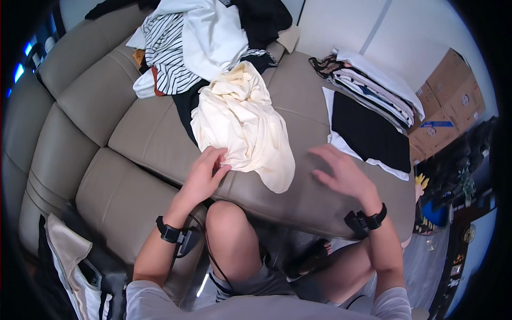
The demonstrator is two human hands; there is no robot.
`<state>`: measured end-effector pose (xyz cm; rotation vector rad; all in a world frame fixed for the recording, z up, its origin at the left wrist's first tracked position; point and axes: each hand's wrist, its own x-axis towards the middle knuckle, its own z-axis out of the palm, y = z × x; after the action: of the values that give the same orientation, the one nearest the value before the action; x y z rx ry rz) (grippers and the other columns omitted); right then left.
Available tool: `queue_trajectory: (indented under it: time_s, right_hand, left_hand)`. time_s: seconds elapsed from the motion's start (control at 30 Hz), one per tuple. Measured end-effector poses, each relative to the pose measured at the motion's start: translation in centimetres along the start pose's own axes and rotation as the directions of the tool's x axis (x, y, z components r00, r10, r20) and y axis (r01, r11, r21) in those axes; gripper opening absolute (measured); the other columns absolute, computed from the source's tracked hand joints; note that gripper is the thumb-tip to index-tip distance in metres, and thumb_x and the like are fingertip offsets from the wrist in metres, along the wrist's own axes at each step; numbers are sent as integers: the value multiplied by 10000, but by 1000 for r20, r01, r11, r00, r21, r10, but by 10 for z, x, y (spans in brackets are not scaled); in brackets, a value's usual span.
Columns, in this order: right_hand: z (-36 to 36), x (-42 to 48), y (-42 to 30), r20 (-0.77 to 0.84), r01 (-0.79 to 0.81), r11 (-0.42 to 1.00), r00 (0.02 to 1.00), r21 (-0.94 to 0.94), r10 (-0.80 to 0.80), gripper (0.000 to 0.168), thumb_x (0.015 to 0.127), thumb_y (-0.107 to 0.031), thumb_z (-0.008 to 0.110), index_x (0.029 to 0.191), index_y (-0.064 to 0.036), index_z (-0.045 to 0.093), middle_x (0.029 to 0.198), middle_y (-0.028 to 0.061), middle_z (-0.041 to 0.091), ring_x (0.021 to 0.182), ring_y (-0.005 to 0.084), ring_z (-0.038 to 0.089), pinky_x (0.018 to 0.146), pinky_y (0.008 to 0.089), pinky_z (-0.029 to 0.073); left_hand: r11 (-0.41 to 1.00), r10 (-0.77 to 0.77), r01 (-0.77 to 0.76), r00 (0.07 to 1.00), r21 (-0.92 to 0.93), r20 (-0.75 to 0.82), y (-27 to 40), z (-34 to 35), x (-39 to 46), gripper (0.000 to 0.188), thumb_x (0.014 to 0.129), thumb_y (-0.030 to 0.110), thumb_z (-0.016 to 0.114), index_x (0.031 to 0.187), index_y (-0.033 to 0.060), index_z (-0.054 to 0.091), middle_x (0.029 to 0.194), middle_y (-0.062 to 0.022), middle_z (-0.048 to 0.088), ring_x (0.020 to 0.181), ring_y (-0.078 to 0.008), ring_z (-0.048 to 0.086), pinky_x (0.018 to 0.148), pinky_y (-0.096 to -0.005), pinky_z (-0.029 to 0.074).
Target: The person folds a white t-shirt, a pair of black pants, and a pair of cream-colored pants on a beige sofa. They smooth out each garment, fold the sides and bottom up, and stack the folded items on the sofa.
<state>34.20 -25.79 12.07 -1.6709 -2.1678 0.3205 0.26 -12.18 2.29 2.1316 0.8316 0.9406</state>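
A crumpled cream cloth garment (244, 124) lies on the taupe leather sofa seat (304, 200) in front of me. My left hand (206, 172) is at its near left edge, thumb and fingers bent around a corner of the cloth. Whether they pinch the fabric cannot be made out. To the right of the garment, my right hand (340, 170) hovers over the seat, blurred, with its fingers apart and nothing in them. Just beyond that hand lies a flat black folded garment (368, 126) on top of a white one (344, 147).
Behind the cream garment rises a heap of loose clothes, including a striped garment (168, 52) and a white one (212, 36). A folded stack (372, 90) sits at the right, near cardboard boxes (448, 104). More clothes (68, 248) hang at lower left.
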Motion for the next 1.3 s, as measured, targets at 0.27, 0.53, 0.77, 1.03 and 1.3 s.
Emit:
queue_trajectory:
  time_s: [0.27, 0.53, 0.77, 1.03, 1.3]
  right_hand:
    - [78, 83, -55, -50, 220, 972, 975, 77, -216, 377, 867, -161, 722, 1205, -23, 627, 973, 164, 558, 885, 362, 580, 778, 431, 497]
    - [119, 61, -45, -111, 198, 960, 978, 196, -179, 116, 883, -65, 690, 905, -11, 589, 840, 140, 581, 745, 325, 603, 684, 413, 510]
    - [109, 89, -41, -139, 77, 980, 989, 184, -51, 172, 957, -181, 635, 946, -24, 566, 800, 172, 646, 697, 378, 648, 608, 481, 514]
    - [101, 58, -76, 111, 385, 921, 914, 63, -390, 126, 921, -164, 603, 889, -55, 550, 698, 151, 607, 621, 376, 629, 568, 487, 496]
    - [110, -2, -100, 493, 427, 801, 633, 420, -596, 156, 940, -198, 628, 876, -60, 598, 680, 124, 642, 647, 324, 662, 569, 424, 507]
  left_hand:
    - [930, 43, 57, 964, -362, 261, 17, -4, -4, 39, 929, 20, 657, 964, 7, 667, 861, -123, 662, 768, -251, 647, 688, -344, 502]
    - [955, -27, 63, 992, -289, 127, 23, 16, -11, 47, 973, 63, 669, 981, 21, 651, 820, -7, 613, 721, -80, 569, 658, -246, 473]
    - [837, -266, 237, 964, -493, 11, 4, 24, -9, 95, 1000, 88, 658, 1027, 5, 620, 775, 14, 606, 700, -53, 558, 644, -219, 460]
    - [584, -500, 366, 866, -724, 34, -3, 15, -2, 354, 1036, 282, 616, 1236, 0, 540, 907, -14, 638, 760, -83, 612, 693, -244, 504]
    - [555, -564, 418, 824, -719, 44, -9, 13, -4, 335, 975, 175, 662, 1252, -7, 611, 1100, -53, 704, 947, -99, 653, 845, -253, 515]
